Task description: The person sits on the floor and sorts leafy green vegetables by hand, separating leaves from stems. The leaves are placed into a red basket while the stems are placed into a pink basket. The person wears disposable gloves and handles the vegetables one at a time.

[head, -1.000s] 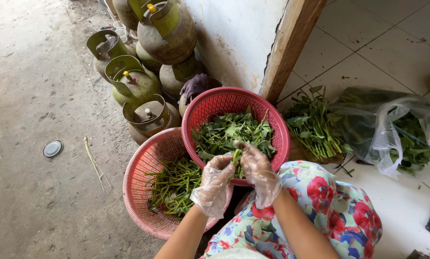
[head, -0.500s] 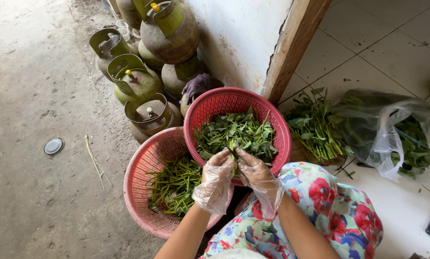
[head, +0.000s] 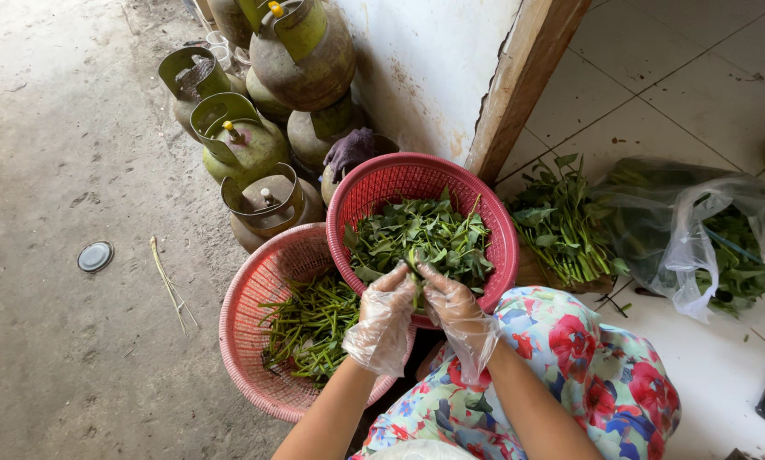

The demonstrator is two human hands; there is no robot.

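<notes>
We pinch one green stalk [head: 414, 266] between our gloved left hand [head: 382, 317] and right hand [head: 457, 312], both grips closed on it; it runs toward 12 o'clock over the red basket's [head: 493, 223] near rim. That basket holds picked leaves [head: 421, 232]; the pink basket [head: 244, 341] at 9 o'clock holds bare stems [head: 310, 324].

Ahead of the gloved fingers [head: 399, 277], the leaf-filled red plastic basket [head: 374, 187] blocks the way, with rusty green gas cylinders [head: 246, 145] and a wooden doorpost [head: 527, 81] beyond. Bare concrete floor [head: 50, 255] lies open left of the fingers, past the pink basket [head: 246, 290].
</notes>
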